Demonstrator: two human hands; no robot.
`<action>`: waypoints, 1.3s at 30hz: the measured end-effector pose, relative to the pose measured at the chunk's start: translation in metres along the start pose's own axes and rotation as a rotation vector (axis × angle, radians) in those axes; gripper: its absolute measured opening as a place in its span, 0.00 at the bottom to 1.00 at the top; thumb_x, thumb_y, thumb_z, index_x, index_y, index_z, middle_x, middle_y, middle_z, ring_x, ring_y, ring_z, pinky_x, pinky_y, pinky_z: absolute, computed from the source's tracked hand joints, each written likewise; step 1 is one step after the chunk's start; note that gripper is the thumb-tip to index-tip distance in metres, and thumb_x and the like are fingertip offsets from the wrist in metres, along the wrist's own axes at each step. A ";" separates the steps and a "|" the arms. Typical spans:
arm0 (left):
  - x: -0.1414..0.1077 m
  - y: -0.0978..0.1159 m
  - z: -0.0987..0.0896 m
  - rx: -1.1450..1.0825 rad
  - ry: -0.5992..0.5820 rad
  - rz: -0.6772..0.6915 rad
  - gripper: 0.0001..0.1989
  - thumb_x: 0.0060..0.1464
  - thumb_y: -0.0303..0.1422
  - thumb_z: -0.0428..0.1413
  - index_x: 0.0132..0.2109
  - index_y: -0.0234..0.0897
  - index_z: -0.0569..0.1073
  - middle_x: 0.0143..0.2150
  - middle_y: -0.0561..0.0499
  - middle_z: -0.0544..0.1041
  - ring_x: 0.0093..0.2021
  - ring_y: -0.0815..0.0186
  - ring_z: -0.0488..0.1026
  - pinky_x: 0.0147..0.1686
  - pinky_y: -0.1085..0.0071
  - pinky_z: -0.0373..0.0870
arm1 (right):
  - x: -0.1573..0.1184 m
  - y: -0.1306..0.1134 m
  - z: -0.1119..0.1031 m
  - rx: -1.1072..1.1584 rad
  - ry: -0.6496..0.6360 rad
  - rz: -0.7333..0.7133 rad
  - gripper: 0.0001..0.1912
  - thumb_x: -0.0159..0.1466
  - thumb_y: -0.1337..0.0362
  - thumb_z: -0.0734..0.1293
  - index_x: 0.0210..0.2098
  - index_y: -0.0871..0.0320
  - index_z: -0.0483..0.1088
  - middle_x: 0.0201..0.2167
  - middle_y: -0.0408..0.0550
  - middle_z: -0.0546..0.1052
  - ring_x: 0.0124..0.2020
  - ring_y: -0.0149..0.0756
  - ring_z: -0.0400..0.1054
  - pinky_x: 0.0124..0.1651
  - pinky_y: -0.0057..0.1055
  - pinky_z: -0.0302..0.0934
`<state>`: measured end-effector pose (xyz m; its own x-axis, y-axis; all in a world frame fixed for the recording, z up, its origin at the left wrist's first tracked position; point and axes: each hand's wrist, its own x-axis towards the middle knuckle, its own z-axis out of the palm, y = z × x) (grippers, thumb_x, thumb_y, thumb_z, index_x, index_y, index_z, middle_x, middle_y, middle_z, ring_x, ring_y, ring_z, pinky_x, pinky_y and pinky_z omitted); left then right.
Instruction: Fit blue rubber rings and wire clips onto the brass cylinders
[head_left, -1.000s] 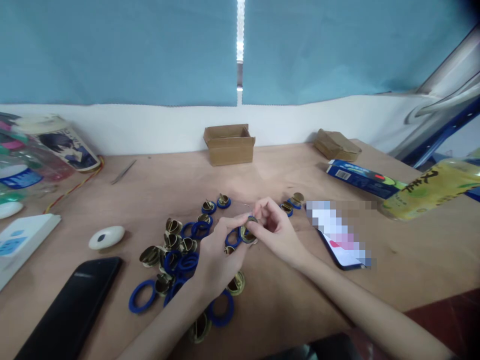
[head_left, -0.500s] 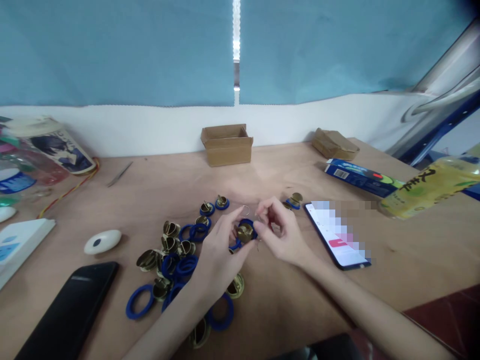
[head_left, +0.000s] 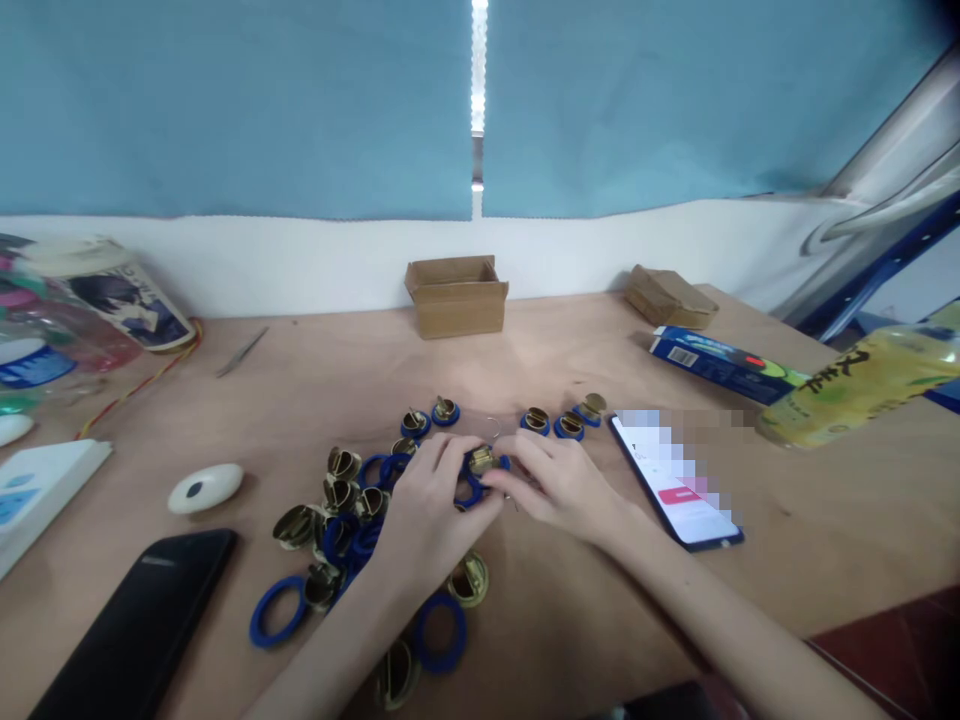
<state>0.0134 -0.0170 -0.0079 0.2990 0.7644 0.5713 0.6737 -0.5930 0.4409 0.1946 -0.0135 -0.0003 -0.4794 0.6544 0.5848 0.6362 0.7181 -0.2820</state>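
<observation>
My left hand is closed, its fingers and thumb around a brass-coloured round metal piece with a blue ring. From the other side my right hand pinches the same piece, thumb below and fingers above. Fingertips partly hide it. A thin curved wire shows just behind the fingers. Beside and beneath my left forearm lie several loose blue rings and several brass pieces with folded tabs. Past my right hand, a few brass pieces sit in blue rings.
A small open cardboard box stands by the wall. At right are a lit phone, a blue carton and a yellow bottle. At left lie a dark phone, a white mouse and tweezers.
My right hand has come down and in, closer to my left, and its fingers now press on the piece. Brass pieces behind it have come into view. The camera view has shifted slightly.
</observation>
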 end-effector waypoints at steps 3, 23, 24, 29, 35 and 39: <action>-0.001 0.001 0.001 -0.025 -0.036 -0.017 0.17 0.54 0.29 0.61 0.50 0.37 0.69 0.43 0.47 0.77 0.44 0.58 0.76 0.45 0.62 0.74 | 0.000 0.001 0.002 -0.031 -0.031 0.014 0.13 0.74 0.64 0.56 0.40 0.59 0.69 0.33 0.49 0.79 0.32 0.35 0.73 0.34 0.30 0.62; -0.005 -0.007 0.006 0.156 -0.324 0.061 0.14 0.61 0.29 0.54 0.53 0.32 0.70 0.55 0.37 0.75 0.59 0.49 0.70 0.57 0.49 0.67 | -0.002 0.062 -0.014 -0.251 -0.038 0.521 0.12 0.70 0.62 0.58 0.34 0.57 0.68 0.27 0.49 0.76 0.28 0.40 0.69 0.32 0.31 0.53; -0.005 -0.007 0.006 0.157 -0.328 0.062 0.14 0.61 0.29 0.54 0.53 0.32 0.70 0.55 0.37 0.76 0.59 0.49 0.70 0.57 0.49 0.67 | -0.001 0.060 -0.014 -0.251 -0.060 0.528 0.11 0.70 0.62 0.58 0.34 0.57 0.68 0.26 0.49 0.76 0.28 0.39 0.69 0.32 0.31 0.53; -0.005 -0.006 0.005 0.160 -0.340 0.051 0.12 0.61 0.30 0.54 0.51 0.31 0.73 0.53 0.37 0.77 0.58 0.49 0.71 0.58 0.49 0.67 | 0.001 0.055 -0.018 -0.183 0.002 0.577 0.09 0.69 0.62 0.58 0.41 0.57 0.68 0.26 0.46 0.76 0.24 0.37 0.67 0.30 0.30 0.52; -0.005 -0.008 0.005 0.167 -0.373 0.077 0.13 0.62 0.30 0.52 0.52 0.36 0.74 0.55 0.41 0.76 0.60 0.49 0.69 0.59 0.47 0.66 | 0.002 0.051 -0.023 -0.163 0.101 0.595 0.08 0.68 0.64 0.59 0.38 0.57 0.69 0.22 0.44 0.72 0.23 0.35 0.64 0.29 0.29 0.52; -0.005 -0.008 0.006 0.181 -0.394 0.089 0.12 0.62 0.30 0.53 0.51 0.37 0.75 0.56 0.40 0.76 0.60 0.48 0.69 0.59 0.45 0.65 | 0.001 0.046 -0.024 -0.085 0.050 0.547 0.08 0.67 0.64 0.60 0.38 0.57 0.70 0.22 0.43 0.72 0.23 0.34 0.64 0.29 0.29 0.53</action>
<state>0.0099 -0.0149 -0.0185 0.5726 0.7712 0.2783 0.7308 -0.6339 0.2531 0.2376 0.0148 0.0057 -0.0373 0.9129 0.4065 0.8317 0.2539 -0.4938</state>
